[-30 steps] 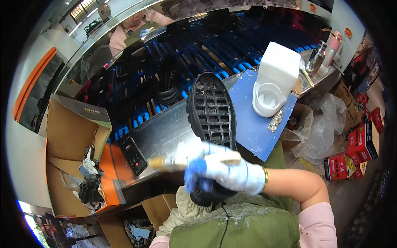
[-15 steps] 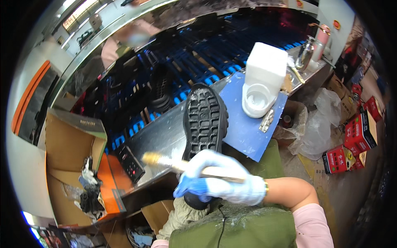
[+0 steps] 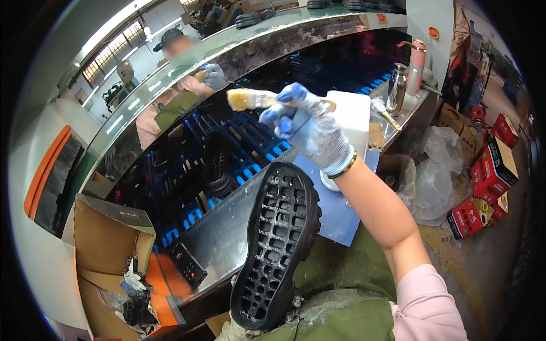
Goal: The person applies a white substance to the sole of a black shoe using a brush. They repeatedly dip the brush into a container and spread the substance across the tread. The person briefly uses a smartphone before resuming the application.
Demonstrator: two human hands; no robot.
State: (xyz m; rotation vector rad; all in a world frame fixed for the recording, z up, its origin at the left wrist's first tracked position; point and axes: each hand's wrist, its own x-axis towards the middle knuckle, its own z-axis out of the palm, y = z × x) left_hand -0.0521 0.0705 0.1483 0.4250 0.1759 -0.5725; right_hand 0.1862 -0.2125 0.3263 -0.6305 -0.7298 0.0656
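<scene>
My right hand (image 3: 310,128), in a blue and white glove, is raised over the bench and grips a wooden-handled brush (image 3: 244,99) whose yellowish bristles point left. A black shoe (image 3: 276,244) stands tilted below it at the bench's near edge, its lugged sole facing me. The brush is well clear of the sole. My left hand is hidden; whatever supports the shoe from beneath cannot be seen.
A white container (image 3: 352,116) stands on a blue mat (image 3: 335,210) behind my wrist. Beyond it runs a conveyor (image 3: 239,148) with blue rollers and dark shoes. Another person (image 3: 182,96) works across it. An open cardboard box (image 3: 105,244) sits left; red boxes (image 3: 489,170) and a plastic bag (image 3: 438,170) lie right.
My right hand has lifted the brush from beside the sole's heel up and away toward the white container. The shoe now sits lower and nearer to me.
</scene>
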